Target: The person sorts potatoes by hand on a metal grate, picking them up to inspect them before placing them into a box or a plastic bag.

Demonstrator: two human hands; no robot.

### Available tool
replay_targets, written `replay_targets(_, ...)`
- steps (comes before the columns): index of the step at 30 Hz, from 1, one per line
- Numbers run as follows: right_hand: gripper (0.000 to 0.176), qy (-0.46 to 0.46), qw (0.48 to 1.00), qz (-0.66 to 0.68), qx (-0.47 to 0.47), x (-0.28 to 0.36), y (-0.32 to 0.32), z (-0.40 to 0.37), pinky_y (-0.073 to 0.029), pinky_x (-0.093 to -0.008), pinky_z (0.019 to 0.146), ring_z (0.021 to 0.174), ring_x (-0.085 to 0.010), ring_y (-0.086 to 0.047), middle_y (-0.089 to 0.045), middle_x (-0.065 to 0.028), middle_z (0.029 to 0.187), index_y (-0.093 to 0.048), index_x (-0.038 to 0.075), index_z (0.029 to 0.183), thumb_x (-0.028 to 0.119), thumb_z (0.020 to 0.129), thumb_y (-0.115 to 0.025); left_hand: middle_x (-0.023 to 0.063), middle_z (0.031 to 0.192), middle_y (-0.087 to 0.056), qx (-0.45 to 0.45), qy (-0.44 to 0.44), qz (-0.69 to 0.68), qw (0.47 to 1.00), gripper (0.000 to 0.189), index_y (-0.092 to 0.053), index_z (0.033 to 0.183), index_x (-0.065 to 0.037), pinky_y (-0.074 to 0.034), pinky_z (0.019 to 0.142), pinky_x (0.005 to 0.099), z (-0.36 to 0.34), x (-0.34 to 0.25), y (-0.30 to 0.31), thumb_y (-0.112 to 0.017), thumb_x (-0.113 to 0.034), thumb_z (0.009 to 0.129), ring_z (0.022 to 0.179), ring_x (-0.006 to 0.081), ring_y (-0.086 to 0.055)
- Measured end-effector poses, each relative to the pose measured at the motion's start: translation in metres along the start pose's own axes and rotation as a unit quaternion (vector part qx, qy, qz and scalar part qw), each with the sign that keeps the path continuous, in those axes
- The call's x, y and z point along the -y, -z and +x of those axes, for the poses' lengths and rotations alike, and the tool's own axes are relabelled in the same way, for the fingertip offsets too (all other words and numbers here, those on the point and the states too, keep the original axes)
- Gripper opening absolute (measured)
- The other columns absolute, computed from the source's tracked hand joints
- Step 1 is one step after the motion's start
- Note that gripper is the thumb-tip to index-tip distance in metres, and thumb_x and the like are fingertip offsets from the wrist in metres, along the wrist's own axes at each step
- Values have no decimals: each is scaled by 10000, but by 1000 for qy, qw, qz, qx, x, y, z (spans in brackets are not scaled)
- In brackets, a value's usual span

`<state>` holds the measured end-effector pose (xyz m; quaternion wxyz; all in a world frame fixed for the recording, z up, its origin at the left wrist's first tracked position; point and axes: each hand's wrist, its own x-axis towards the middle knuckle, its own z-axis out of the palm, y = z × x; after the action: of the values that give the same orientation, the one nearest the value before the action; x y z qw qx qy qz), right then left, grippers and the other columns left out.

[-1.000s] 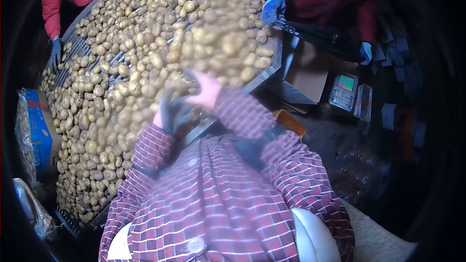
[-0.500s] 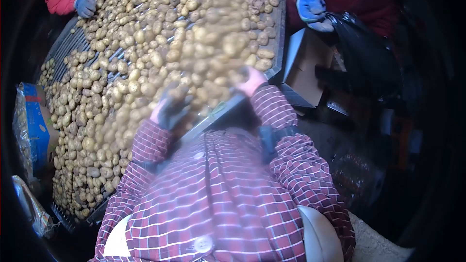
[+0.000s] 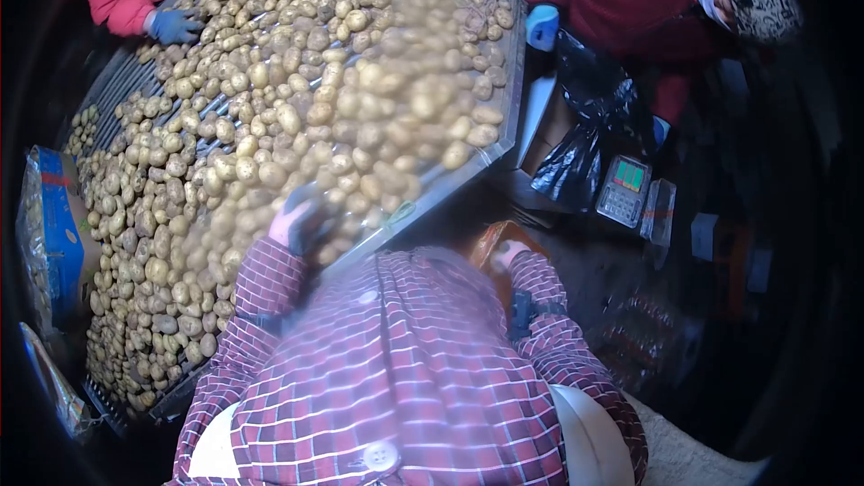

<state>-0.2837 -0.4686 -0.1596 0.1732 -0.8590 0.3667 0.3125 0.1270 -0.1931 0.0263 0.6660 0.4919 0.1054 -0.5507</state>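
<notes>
Many potatoes [image 3: 270, 173] cover a slatted metal sorting table [image 3: 450, 187] in front of me. My left hand [image 3: 304, 219], in a dark glove, rests among the potatoes close to the near rim, its blurred fingers loosely apart over them. Below the table's rim, on the right, is my right hand [image 3: 513, 255]. It is at the edge of an orange-brown container [image 3: 493, 239], and its fingers are mostly hidden from view.
Across the table at the left, a person's blue-gloved hand [image 3: 175, 26] lies at the potatoes. A second person in dark red [image 3: 621, 0] stands at the right beside a black plastic bag [image 3: 589, 126] and a scale [image 3: 623, 189]. A blue carton [image 3: 63, 238] flanks the table's left side.
My right hand has left the potatoes and dropped right and down to the orange-brown container. My left hand stays near the rim. The black bag has moved lower, exposing the scale.
</notes>
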Motion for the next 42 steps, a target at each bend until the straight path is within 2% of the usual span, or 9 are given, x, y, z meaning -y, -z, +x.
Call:
replay_targets(2,354,-115,971,195,-79,49,98,-28,-503,-406,925,1047,-301,-646,-678,-165,1091,-666,69,1112,278,827,-641,37,981,-623,36,-30,26,999,210,-601,1038,-100,-515,747,314,-6,-7,-3,-654,-193,857,887,169,-610)
replay_targets(6,318,67,899,256,-348,125,213,8,-508,-399,892,997,-323,-653,-683,-178,1012,-664,27,1084,175,803,-661,29,879,-648,-31,-90,300,949,202,-650,963,-43,-497,762,289,-20,-14,-2,-678,-146,791,855,133,-591)
replay_targets(12,438,473,849,110,-206,319,279,12,-484,-426,928,1081,-363,-583,-570,-193,1235,-592,62,1206,128,774,-624,118,932,-621,-289,-390,517,705,200,-624,918,-35,-486,852,348,-28,3,31,-671,-40,724,926,281,-610)
replay_targets(18,472,769,622,-115,-95,450,222,8,-332,-567,1042,1273,-349,-436,-478,-160,1369,-570,136,1257,253,803,-623,188,1231,-538,-529,-306,606,509,463,-556,1164,-43,-402,1016,445,-67,4,68,-663,-23,714,1159,375,-503)
replay_targets(23,443,702,688,-171,-71,484,215,45,-299,-506,1097,1297,-308,-440,-495,-149,1356,-563,151,1265,206,826,-596,212,1320,-508,-578,-217,510,600,581,-514,1294,-43,-410,1034,445,-63,-3,91,-646,-56,728,1216,371,-498)
replay_targets(27,388,680,689,-174,-179,477,238,70,-429,-463,907,1031,-294,-560,-577,-107,1127,-595,136,1132,173,747,-624,225,1262,-570,-557,-101,536,627,537,-549,1274,-20,-447,990,435,-29,-54,111,-658,-186,775,1167,374,-544)
replay_targets(32,469,676,694,-129,-210,443,285,114,-411,-473,936,1117,-275,-546,-572,-81,1229,-594,199,1193,220,733,-686,113,1136,-656,-287,-334,100,892,473,-577,1239,17,-501,905,282,26,-24,133,-632,21,769,1024,175,-619)
replay_targets(41,233,551,760,-174,-298,416,314,133,-410,-440,881,1026,-260,-556,-604,-80,1037,-658,133,968,191,743,-649,108,1080,-628,-402,-330,-150,841,342,-546,1230,2,-548,729,303,-106,-18,130,-577,-72,897,947,209,-646)
replay_targets(42,220,495,789,-232,-280,425,318,125,-404,-445,890,1016,-262,-557,-610,-84,1014,-665,131,955,216,753,-643,111,1130,-608,-413,-348,20,841,347,-519,1259,6,-546,766,297,-114,-7,136,-552,-58,920,996,201,-630)
